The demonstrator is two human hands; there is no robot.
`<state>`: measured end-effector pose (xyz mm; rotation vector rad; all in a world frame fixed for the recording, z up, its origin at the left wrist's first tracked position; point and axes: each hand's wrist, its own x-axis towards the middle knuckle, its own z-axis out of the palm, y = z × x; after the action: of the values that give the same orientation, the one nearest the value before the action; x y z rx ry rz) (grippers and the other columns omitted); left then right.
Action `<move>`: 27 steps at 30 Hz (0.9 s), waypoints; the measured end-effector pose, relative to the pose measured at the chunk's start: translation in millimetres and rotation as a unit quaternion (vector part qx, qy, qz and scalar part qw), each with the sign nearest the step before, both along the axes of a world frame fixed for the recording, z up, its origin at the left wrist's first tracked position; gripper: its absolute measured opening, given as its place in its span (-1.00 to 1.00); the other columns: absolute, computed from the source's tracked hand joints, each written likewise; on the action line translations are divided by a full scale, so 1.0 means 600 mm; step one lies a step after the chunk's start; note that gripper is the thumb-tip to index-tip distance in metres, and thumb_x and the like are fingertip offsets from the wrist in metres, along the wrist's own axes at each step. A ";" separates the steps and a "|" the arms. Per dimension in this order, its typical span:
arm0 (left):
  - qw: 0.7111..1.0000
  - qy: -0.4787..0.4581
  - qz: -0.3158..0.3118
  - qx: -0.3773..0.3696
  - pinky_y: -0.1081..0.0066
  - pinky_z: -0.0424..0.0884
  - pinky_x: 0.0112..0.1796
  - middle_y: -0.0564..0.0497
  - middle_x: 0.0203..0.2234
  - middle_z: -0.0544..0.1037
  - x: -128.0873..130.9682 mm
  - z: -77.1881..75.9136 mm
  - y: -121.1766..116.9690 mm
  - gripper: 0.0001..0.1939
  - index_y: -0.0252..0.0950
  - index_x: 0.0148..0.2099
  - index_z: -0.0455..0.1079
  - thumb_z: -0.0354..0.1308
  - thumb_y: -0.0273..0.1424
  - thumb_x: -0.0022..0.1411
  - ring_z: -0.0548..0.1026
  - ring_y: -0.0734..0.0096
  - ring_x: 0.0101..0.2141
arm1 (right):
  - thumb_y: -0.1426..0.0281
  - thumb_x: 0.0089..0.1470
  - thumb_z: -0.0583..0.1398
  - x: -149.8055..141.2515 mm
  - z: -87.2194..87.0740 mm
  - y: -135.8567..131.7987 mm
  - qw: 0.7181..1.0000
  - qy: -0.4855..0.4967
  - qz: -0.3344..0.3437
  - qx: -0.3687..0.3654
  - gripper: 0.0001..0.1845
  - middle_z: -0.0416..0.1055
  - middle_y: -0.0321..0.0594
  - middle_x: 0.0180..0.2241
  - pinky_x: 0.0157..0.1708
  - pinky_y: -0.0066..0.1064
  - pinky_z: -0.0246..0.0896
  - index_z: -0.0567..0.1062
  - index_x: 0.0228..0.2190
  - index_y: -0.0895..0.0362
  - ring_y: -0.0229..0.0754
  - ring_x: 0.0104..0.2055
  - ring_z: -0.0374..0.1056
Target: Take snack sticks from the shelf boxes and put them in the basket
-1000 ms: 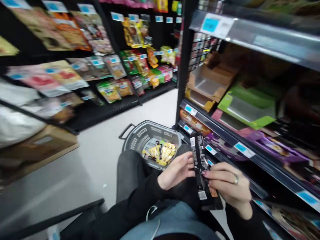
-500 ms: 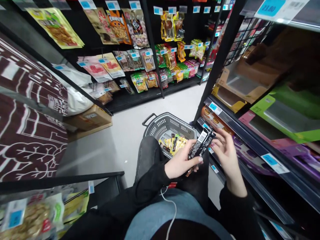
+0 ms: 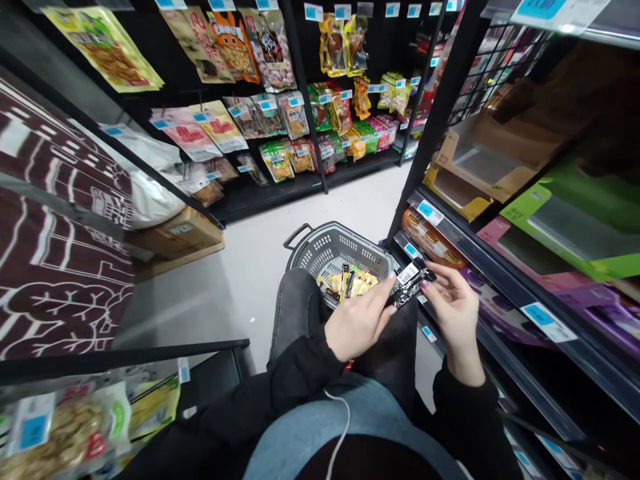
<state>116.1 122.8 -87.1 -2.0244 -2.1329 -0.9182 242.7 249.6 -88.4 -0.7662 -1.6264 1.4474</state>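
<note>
Between my two hands is a small black snack packet [image 3: 409, 283] with a white label, held above my knees. My left hand [image 3: 357, 321] grips its lower left end, thumb and fingers closed round it. The fingertips of my right hand [image 3: 454, 300] pinch its upper right end. Just beyond my left hand, on the floor, stands a grey shopping basket [image 3: 327, 245]. Several small yellow packets [image 3: 361, 283] and some dark ones lie in the basket, partly hidden by my knee and left hand.
Close on the right is a shelf unit [image 3: 500, 333] with price tags and coloured cartons [image 3: 545, 207]. Hanging snack bags [image 3: 270, 53] fill the rack ahead. A cardboard box [image 3: 180, 243] sits at the left, and a low shelf with bagged snacks [image 3: 70, 433] juts in at lower left.
My left hand has turned over and shifted its hold on the black packet, which now lies flatter. My right fingers have closed on its far end.
</note>
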 end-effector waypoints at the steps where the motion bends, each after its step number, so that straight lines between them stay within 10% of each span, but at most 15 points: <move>1: 0.999 0.036 0.007 0.018 0.41 0.49 -0.15 -0.23 0.03 0.44 0.000 -0.001 0.001 -0.53 -0.45 0.23 0.06 -0.10 -0.42 0.32 0.49 0.31 -0.05 | 0.39 -0.05 0.28 0.001 0.000 -0.002 1.000 0.003 -0.012 0.006 -0.69 0.49 -0.22 -0.31 -0.36 -0.46 0.39 0.48 -0.18 0.08 -0.28 -0.37 0.42; 14: 0.980 0.181 0.015 0.075 0.50 0.46 -0.46 -0.07 -0.12 0.57 -0.021 0.010 0.004 -0.73 -0.38 -0.02 0.40 0.03 -0.40 0.28 0.56 0.48 -0.43 | 0.38 -0.02 0.26 0.017 -0.016 0.004 0.968 -0.049 -0.134 0.206 -0.86 0.55 -0.20 -0.37 -0.36 -0.36 0.40 0.58 -0.35 0.09 -0.19 -0.39 0.46; 23: 0.992 0.108 0.006 0.069 0.48 0.43 -0.35 0.06 -0.26 0.62 -0.035 0.015 -0.001 -0.79 -0.29 -0.14 0.47 0.05 -0.39 0.27 0.54 0.52 -0.42 | 0.40 -0.03 0.27 0.036 -0.003 0.029 0.971 -0.091 0.049 0.216 -0.84 0.49 -0.27 -0.43 -0.47 -0.40 0.28 0.58 -0.31 0.03 -0.25 -0.46 0.37; 27: 0.990 0.109 0.006 0.089 0.50 0.40 -0.38 0.12 -0.30 0.63 -0.035 0.015 0.002 -0.84 -0.26 -0.22 0.50 0.10 -0.39 0.23 0.52 0.56 -0.47 | 0.42 0.01 0.23 0.024 0.000 0.021 0.975 -0.087 0.025 0.204 -0.91 0.46 -0.28 -0.45 -0.41 -0.40 0.25 0.57 -0.39 0.06 -0.25 -0.42 0.36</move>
<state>95.3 123.8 -78.3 -1.9238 -1.8783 -0.8103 257.3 262.5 -88.7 -0.6290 -2.0065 1.0478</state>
